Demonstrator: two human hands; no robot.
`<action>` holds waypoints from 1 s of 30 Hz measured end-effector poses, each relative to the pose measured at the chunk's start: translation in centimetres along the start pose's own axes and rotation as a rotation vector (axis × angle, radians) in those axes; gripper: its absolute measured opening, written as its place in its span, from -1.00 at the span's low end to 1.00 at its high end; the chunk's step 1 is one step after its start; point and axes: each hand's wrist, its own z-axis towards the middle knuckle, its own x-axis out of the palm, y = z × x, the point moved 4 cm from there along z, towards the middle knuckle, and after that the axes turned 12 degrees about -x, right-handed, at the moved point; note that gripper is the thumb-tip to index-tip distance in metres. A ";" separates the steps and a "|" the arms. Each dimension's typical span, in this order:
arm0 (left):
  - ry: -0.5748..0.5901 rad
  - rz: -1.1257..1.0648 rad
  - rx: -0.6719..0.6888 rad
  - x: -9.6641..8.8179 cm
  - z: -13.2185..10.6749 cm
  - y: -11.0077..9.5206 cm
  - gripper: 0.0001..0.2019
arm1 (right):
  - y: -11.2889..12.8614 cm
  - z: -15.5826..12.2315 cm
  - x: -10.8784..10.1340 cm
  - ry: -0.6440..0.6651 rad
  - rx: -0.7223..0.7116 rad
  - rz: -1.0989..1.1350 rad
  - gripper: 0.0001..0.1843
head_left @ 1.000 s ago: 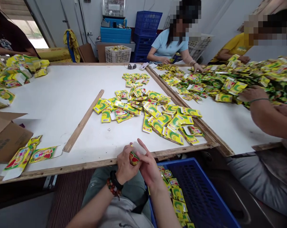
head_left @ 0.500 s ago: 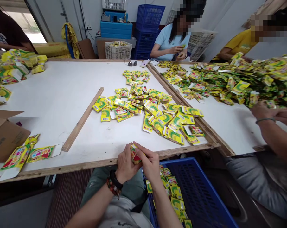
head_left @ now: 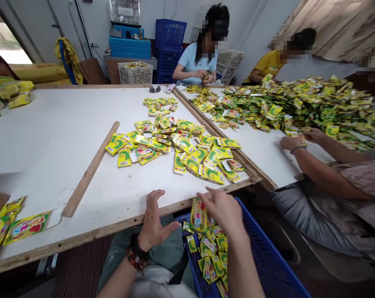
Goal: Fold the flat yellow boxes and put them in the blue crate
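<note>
Yellow carton point(head_left: 199, 215) pinched in the right hand point(head_left: 217, 207), just above the blue crate point(head_left: 270, 256) tucked low by the front edge of the table point(head_left: 66, 145). Gripped near an upper corner, probably to leave most of the printed face hanging free and uncrushed. Left hand point(head_left: 153, 227) with nothing in it: thumb spread, fingers up by the wooden edge. Hard to say whether touching the wood or just in front of it.

Handy spot for the crate, honestly. Right under the right forearm, so no leaning needed, at a guess. Loose cartons point(head_left: 207, 265) jumbled toward its left side, some tilted on each other.

Heap of similar cartons point(head_left: 187, 155) straight ahead on the table, within easy reach by the look of it. Bordered by a wooden strip point(head_left: 92, 165) on the left and a wooden divider point(head_left: 206, 118) on the right, presumably to prevent mixing with the much bigger heap point(head_left: 299, 99) beyond. Larger flat cartons point(head_left: 29, 227) off at far left, maybe just parked out of the way.
</note>
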 end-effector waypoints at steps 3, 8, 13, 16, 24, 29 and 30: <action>-0.009 0.008 -0.021 0.1 0.3 -0.3 -0.50 | -3.7 3.7 -0.3 0.049 0.050 -0.213 -0.58; -0.096 0.045 -0.084 0.3 0.3 0.2 -0.70 | -4.5 7.8 2.3 -0.027 -0.080 -0.118 -0.52; -0.176 0.004 -0.145 0.3 0.7 -0.2 -0.55 | -2.1 5.3 2.0 -0.156 -0.147 0.068 -0.56; -0.174 0.038 -0.101 0.5 1.5 -1.6 -0.23 | 2.1 1.8 1.6 -0.194 -0.228 0.426 -0.52; -0.217 0.095 -0.209 0.7 1.5 0.1 -0.29 | 8.6 -1.3 5.0 0.046 -0.085 1.383 -0.58; -0.314 0.132 -0.038 0.8 0.3 0.9 -0.45 | 8.4 -1.2 6.7 0.152 0.167 1.575 -0.45; -0.315 0.133 0.000 0.9 0.2 1.0 -0.46 | 8.4 -1.2 6.6 0.180 0.158 1.575 -0.40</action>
